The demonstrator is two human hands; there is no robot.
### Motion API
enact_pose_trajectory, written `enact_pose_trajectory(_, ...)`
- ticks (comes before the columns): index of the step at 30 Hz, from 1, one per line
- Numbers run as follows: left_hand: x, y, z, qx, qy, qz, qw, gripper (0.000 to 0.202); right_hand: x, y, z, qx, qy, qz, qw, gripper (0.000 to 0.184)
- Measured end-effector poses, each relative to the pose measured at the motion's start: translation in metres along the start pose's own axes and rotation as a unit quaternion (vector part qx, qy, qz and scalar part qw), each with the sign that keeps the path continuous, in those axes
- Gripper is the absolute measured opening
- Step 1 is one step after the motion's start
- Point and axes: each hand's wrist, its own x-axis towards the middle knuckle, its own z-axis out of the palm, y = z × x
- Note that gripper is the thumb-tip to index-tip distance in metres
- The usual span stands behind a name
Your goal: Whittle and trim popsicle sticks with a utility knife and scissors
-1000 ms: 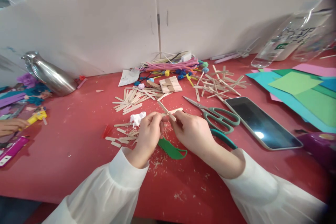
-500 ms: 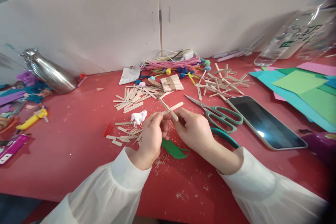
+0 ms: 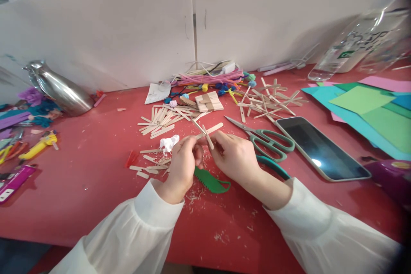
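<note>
Crossed wooden craft sticks [image 3: 213, 129] are held up between my two hands. My left hand [image 3: 183, 163] pinches them from the left, its fingers curled. My right hand [image 3: 236, 154] is closed on their right side; the fingertips are partly hidden behind the sticks. Under the hands a green toothed plastic piece [image 3: 210, 181] lies on the red table [image 3: 122, 205] among small wood shavings. Beside my left hand are cut stick pieces [image 3: 156, 162] and a crumpled white scrap [image 3: 169, 143].
Green-handled scissors [image 3: 272, 143] and a phone [image 3: 323, 147] lie to the right. Behind are loose sticks [image 3: 162, 120], joined stick crosses [image 3: 272, 100] and pink pipe cleaners [image 3: 208, 78]. Coloured paper [image 3: 362, 100] lies far right, a metal jug [image 3: 61, 90] left, a yellow glue gun [image 3: 38, 145] nearer.
The crossed sticks have turned slightly in my fingers, so one stick now shows more edge-on. Both hands stay almost in place, and the view has shifted a little.
</note>
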Motion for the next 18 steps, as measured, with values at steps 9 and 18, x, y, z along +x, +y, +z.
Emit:
enact_pose_trajectory(9,0.011,0.002,-0.013,0.122,-0.039,0.031,0.991,0.030,0.001,0.005,-0.004,-0.006,-0.019,0.010,1.000,0.024)
enact_pose_trajectory(18,0.027,0.004,-0.027,0.259,-0.116,0.114,0.952,0.023,0.000,0.005,-0.006,-0.014,-0.074,0.017,0.997,0.024)
